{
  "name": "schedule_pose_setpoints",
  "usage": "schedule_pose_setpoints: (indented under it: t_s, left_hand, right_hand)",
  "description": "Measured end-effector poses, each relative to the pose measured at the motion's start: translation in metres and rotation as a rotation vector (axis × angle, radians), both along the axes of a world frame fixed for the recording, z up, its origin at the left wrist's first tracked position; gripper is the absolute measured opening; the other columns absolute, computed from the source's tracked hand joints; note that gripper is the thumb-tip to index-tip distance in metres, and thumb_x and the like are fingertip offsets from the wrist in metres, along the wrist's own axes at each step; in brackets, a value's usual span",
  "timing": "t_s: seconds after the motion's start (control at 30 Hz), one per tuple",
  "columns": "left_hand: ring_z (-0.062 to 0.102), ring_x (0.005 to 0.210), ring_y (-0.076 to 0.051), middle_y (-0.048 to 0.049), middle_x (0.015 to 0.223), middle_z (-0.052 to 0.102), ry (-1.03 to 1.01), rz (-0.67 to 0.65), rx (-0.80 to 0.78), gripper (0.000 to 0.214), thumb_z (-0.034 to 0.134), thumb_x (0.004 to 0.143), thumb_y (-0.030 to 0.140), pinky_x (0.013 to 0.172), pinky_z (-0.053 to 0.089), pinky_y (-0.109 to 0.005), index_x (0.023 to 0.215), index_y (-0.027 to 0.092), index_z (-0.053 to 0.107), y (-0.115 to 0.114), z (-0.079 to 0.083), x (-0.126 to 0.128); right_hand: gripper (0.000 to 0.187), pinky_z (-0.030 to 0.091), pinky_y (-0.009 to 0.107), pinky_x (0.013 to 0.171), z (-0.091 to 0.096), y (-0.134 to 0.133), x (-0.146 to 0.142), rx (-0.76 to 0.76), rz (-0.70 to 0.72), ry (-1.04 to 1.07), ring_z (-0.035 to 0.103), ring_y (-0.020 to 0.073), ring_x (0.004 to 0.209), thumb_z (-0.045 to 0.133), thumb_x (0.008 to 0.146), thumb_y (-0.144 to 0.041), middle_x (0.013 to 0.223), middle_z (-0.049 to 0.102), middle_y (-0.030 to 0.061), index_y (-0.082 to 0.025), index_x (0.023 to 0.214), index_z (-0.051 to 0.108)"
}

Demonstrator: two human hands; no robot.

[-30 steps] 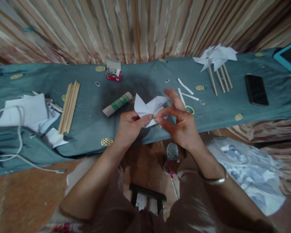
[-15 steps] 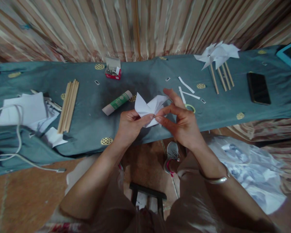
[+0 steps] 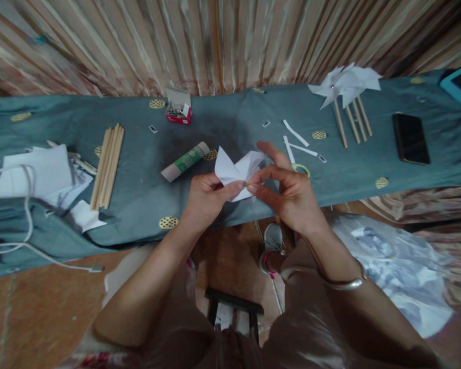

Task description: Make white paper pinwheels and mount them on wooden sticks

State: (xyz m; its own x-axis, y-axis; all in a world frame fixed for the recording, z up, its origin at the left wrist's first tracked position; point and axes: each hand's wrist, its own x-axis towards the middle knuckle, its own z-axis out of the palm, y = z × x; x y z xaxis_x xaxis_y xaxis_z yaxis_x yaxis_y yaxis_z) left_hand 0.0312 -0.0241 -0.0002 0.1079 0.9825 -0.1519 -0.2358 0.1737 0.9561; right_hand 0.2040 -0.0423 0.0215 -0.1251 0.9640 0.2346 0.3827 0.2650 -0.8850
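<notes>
While the green-labelled tube (image 3: 186, 162) is lying aslant on the cloth-covered bench (image 3: 230, 115), both hands are meeting just to its right and a little nearer the wearer, over the folded paper (image 3: 234, 171). The left hand (image 3: 205, 201) is grasping the folded paper from its left side, its thumb pressing close to the middle. The right hand (image 3: 297, 197) is pinching the folded paper at that middle with thumb and forefinger, where a small piece is showing that is too tiny to make out; one of its other fingers is sticking up, free. Two white points of the paper are rising away from the wearer.

Beyond the tube, a red box (image 3: 179, 117) is standing with its flap up, holding small metal pieces. Left of the tube, several wooden sticks (image 3: 108, 166) are lying side by side, and farther left of it white sheets (image 3: 38, 171) are resting in a loose pile, a white cable (image 3: 29, 220) looping across them. Well to the tube's right, paper strips (image 3: 296, 134) are lying near a yellowish ring (image 3: 301, 169); farther right, white pinwheels (image 3: 343, 86) are overlapping, and a dark phone (image 3: 411, 138) is lying beyond them.
</notes>
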Motion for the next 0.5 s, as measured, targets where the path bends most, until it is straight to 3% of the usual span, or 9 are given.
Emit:
schedule_pose_setpoints:
  t_s: [0.5]
  left_hand:
    - [0.064,0.062,-0.014,-0.0015,0.072,0.075,0.024,-0.011,-0.019,0.025,0.09,0.055,0.034,0.062,0.051,-0.026,0.07,0.018,0.078,-0.0027,0.0006,-0.0007]
  right_hand:
    - [0.006,0.033,0.049,0.12,-0.0025,0.0017,0.0031,-0.072,0.041,0.069,0.046,0.0261,0.141,0.074,0.081,-0.033,0.146,0.055,-0.0005,-0.027,0.08,0.073]
